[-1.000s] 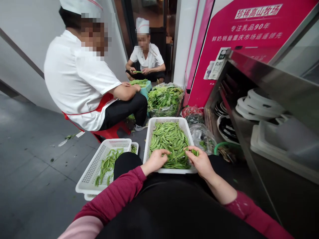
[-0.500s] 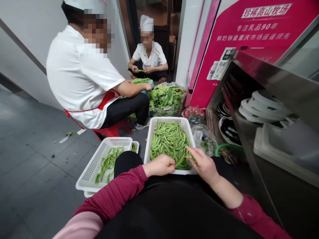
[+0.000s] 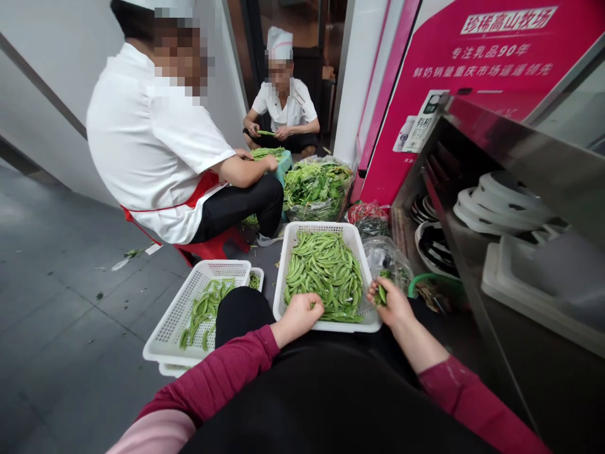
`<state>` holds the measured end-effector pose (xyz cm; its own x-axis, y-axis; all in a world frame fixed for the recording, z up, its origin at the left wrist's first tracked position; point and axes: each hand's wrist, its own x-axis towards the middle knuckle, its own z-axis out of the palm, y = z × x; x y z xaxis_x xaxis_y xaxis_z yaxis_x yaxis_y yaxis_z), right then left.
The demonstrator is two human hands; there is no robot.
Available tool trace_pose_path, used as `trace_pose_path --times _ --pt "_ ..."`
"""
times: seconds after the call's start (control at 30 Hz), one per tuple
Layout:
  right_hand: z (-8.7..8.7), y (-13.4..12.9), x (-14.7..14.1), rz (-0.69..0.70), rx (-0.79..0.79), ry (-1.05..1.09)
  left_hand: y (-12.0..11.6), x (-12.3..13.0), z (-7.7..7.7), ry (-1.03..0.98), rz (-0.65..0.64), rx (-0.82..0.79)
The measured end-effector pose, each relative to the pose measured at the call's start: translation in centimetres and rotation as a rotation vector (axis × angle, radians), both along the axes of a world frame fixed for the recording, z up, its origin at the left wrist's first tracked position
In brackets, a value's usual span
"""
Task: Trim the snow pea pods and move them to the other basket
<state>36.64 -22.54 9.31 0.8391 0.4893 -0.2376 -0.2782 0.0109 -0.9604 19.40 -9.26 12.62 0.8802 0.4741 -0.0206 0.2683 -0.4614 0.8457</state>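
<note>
A white perforated basket (image 3: 280, 277) full of green pea pods (image 3: 324, 271) rests at my lap. Over its near left corner is my left hand (image 3: 301, 315), its fingers closed, with a small green bit at the fingertips too small to name. My right hand (image 3: 390, 301) is just past the basket's right edge, palm turned up, its fingers curled round several green pods (image 3: 380, 294). To the left of my knee, a second white basket (image 3: 163, 337) holds fewer pods (image 3: 205, 312).
A person in white (image 3: 155, 139) sits on a red stool (image 3: 212, 247) at left; another person (image 3: 283, 107) squats behind a bag of greens (image 3: 316, 186). Metal shelving (image 3: 477, 277) with white dishes stands at right, beside a green-rimmed bin (image 3: 437, 277).
My right hand has moved right, from over the pods to outside the basket, and its fingers have curled. My left hand has shifted slightly left. The seated person's hands have moved slightly left.
</note>
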Motion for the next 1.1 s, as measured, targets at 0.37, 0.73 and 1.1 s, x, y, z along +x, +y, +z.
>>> trace_pose_path --times 0.37,0.73,1.1 --pt "-1.6 4.2 2.0 1.002 -0.933 -1.601 -0.2 0.0 -0.6 0.215 0.043 -0.399" --pt "-1.2 3.5 3.4 0.910 -0.709 -1.478 -0.5 0.4 -0.8 0.267 -0.014 -0.462" --pt "-1.8 4.3 1.4 0.939 -0.958 -1.643 -0.8 0.9 -0.6 0.308 -0.038 -0.501"
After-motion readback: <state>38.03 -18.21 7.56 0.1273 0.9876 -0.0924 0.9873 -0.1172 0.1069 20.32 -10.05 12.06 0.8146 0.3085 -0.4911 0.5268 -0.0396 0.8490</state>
